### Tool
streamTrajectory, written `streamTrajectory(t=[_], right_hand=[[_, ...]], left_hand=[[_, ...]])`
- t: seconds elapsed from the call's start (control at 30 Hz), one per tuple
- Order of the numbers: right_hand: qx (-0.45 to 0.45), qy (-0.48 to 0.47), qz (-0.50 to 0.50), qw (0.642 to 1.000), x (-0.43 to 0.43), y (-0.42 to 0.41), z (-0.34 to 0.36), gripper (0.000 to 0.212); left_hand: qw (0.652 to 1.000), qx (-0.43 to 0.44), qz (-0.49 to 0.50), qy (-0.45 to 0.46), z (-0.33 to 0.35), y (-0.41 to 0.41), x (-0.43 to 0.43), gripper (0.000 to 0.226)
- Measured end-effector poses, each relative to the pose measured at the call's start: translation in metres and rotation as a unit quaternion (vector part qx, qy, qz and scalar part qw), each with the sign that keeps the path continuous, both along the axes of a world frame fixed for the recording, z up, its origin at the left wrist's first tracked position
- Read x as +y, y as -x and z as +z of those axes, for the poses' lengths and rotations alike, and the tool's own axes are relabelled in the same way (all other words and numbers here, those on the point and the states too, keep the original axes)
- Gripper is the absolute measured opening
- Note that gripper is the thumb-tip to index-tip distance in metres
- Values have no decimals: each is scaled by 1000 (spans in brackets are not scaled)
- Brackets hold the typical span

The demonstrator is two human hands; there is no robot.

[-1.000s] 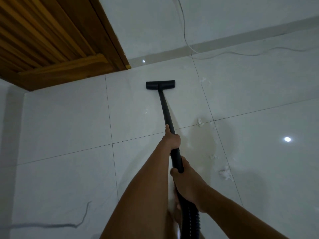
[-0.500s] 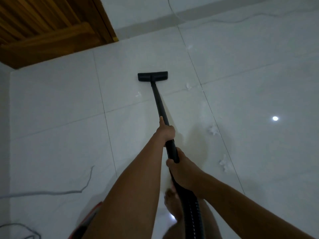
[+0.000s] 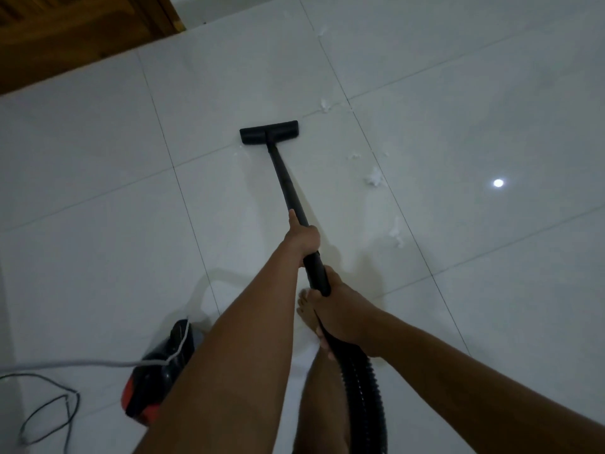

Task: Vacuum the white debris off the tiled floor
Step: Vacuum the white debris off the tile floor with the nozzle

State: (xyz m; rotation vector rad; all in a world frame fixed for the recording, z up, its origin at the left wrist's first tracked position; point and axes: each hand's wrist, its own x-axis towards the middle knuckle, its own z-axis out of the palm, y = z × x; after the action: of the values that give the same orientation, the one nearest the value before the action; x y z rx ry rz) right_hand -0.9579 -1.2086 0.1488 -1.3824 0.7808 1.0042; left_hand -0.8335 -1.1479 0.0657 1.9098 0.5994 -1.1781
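We look down on a glossy white tiled floor (image 3: pixel 98 198) with thin dark grout lines, a brown slatted wooden door (image 3: pixel 65 34) edging it at the upper left. At the lower left sits a black and red vacuum cleaner body (image 3: pixel 157 378), partly hidden behind the left forearm, with a grey cord (image 3: pixel 82 363) running across it and a dark looped cable (image 3: pixel 49 411) lying on the tiles beside it. A black ribbed hose (image 3: pixel 363 388) rises from the bottom edge into a straight black wand (image 3: pixel 284 178), which slants up to a flat black floor nozzle (image 3: pixel 269 132) resting on a tile just above a grout line. The left hand (image 3: pixel 302 237) grips the wand higher up, fingers wrapped round it and thumb laid along the tube; the right hand (image 3: pixel 340 309) holds the thicker lower end where the hose joins, fingers curled round it. A bare foot (image 3: pixel 309 309) shows between the arms. The white fluffy debris (image 3: pixel 374 179) lies to the right of the wand along a grout line, apart from the nozzle: a tuft (image 3: pixel 325 105) above and to the right of the nozzle, small flecks (image 3: pixel 353 156), and a lower clump (image 3: pixel 395 232).
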Motion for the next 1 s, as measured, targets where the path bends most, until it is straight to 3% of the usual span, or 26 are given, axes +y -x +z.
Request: streamTrajectory(t=[0.3, 0.73, 1.0], right_hand=[[-43, 66, 55, 995, 24, 141, 15, 51], [1, 27, -51, 998, 94, 288, 41, 52], [-22, 88, -84, 992, 175, 350, 40, 50]], left_hand=[[999, 5, -31, -7, 5, 141, 20, 75], [997, 27, -77, -7, 16, 283, 81, 75], [991, 27, -129, 12, 6, 339, 140, 75]])
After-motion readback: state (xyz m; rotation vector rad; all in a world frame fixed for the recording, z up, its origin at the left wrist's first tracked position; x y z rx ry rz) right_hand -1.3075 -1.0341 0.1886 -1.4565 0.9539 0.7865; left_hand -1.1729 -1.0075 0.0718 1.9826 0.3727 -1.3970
